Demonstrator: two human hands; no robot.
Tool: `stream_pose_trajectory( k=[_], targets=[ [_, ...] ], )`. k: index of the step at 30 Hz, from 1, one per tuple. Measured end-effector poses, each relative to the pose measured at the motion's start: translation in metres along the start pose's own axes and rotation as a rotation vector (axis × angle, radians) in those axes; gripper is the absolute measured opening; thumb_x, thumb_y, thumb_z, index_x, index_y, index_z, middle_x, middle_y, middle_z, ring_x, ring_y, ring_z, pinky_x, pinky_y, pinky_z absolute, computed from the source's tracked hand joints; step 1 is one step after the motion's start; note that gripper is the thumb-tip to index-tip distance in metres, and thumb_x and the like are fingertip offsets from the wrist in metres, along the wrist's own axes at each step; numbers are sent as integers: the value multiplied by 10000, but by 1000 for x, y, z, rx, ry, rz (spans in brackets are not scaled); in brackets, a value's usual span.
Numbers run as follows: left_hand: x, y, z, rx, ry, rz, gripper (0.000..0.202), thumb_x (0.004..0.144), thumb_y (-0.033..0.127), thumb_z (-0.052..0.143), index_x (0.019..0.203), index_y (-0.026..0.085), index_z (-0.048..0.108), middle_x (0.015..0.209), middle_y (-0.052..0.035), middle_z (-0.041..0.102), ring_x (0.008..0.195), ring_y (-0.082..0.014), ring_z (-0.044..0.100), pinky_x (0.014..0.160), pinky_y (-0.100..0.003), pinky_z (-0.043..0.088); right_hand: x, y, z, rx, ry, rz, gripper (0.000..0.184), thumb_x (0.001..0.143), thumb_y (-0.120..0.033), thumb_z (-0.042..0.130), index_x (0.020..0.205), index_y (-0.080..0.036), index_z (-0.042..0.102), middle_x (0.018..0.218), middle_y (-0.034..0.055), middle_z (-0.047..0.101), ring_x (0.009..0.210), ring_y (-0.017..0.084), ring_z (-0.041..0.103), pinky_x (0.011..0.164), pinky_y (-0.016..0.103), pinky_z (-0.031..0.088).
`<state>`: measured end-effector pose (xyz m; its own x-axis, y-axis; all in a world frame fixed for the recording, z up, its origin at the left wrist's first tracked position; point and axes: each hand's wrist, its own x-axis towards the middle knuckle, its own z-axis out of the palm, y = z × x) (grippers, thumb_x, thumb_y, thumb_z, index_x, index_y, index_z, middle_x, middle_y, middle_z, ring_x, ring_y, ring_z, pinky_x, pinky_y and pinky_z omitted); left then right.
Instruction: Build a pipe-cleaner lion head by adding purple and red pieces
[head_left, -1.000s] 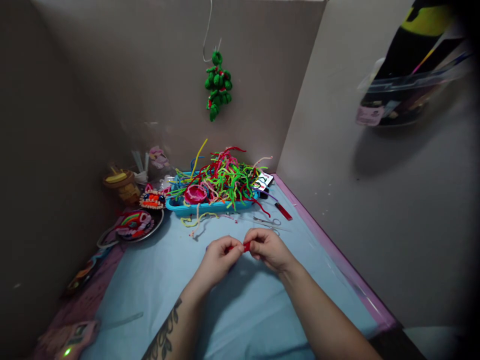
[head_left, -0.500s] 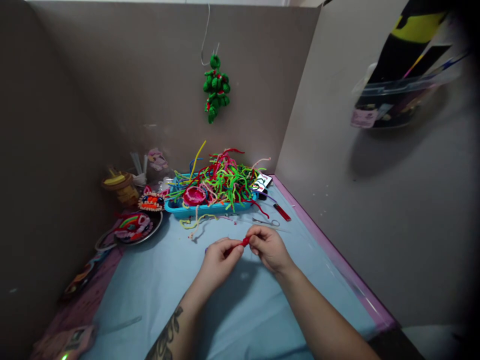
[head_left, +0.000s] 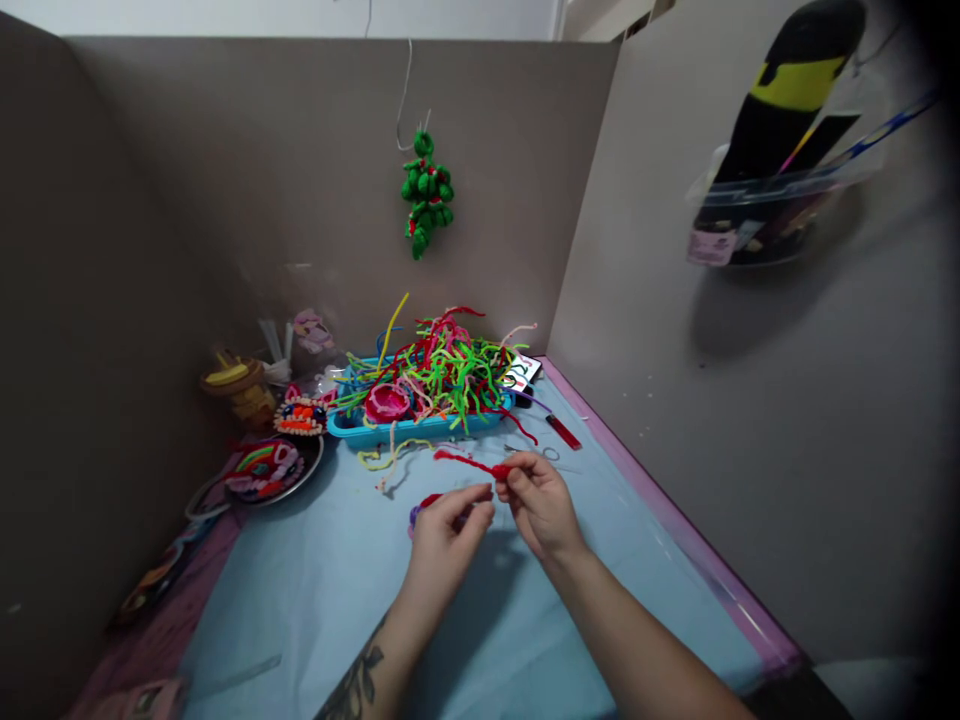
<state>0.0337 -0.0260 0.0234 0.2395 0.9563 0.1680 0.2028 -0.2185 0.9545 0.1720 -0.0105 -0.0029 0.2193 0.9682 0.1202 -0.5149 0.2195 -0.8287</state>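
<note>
My right hand pinches a red pipe cleaner at its thicker, bunched end. Its thin tail sticks out to the left, above my left hand. My left hand is just below and to the left, thumb and fingertips slightly apart, with nothing visible between them. Partly hidden behind the left hand, a small purple and red fuzzy piece lies on the blue cloth. Beyond the hands stands a blue tray heaped with many-coloured pipe cleaners.
Scissors and a red lighter-like object lie right of the tray. Left are a dish with a rainbow craft piece and a brown pot. A green tree ornament hangs ahead; a clear holder is on the right wall.
My left hand has let go of the red pipe cleaner and moved slightly down, fingers parting. The pipe cleaner's tail now shows, held by my right hand alone. The view has tilted upward a little.
</note>
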Motion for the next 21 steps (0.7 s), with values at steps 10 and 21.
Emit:
stream_pose_trajectory(
  k=[10,21],
  targets=[
    [8,-7,-4,-390,146,-275,337,726,473,648,804,146,625,534,46,484,423,-64,417,365,-161,348,-12,5,7,-377,-159,-46,94,739,-259,680,770,-188,627,691,-1,618,636,133,571,604,250,464],
    [8,-10,0,-455,176,-324,339,690,439,691,857,156,609,576,27,547,447,-80,485,373,-161,361,-10,6,11,-283,-71,5,156,678,-186,687,756,-196,553,659,-36,574,600,113,532,574,229,424]
  ],
)
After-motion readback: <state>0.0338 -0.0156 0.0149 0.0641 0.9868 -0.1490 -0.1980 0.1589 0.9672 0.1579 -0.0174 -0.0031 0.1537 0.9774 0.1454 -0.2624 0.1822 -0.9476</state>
